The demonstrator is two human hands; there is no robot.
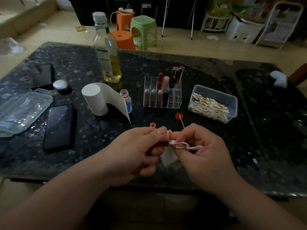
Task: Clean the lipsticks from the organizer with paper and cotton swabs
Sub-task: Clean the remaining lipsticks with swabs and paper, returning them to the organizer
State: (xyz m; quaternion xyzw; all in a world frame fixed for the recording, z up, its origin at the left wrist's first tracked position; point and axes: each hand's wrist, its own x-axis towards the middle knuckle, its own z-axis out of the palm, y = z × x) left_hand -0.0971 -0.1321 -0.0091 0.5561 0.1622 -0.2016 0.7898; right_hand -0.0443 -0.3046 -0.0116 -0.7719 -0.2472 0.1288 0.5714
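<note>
Lipstick (166,137), peach tube: located above the near part of the dark stone table (249,146), between both my hands.

Left hand (139,151): grasps the tube, with the thumb on top and the fingers curled underneath. An orange open-ended cap (152,125) shows just above the index finger. I cannot tell whether this hand holds it or whether it stands on the table behind.

Right hand (204,151): fingers curled, pinching a crumpled paper (184,146) marked with pink stains. The paper is pressed against the end of the tube, and a loose flap hangs down between the hands.

Organizer (176,103), clear, with compartments: stands upright beyond the hands at mid-table. The front row holds four capped lipsticks (156,97); the rear row holds taller ones, including a dark red one.

Clear tub (232,100) of cotton swabs: right of the organizer, apart from it.

Single cotton swab (181,122): lies across a red lid (177,115) just beyond my right hand.

Paper roll (94,98): left of the organizer, with one sheet unrolled. A small bottle (127,100) stands just behind that sheet, and a tall oil bottle (108,52) stands farther back.

Phone (59,127): lies flat at the left.
</note>
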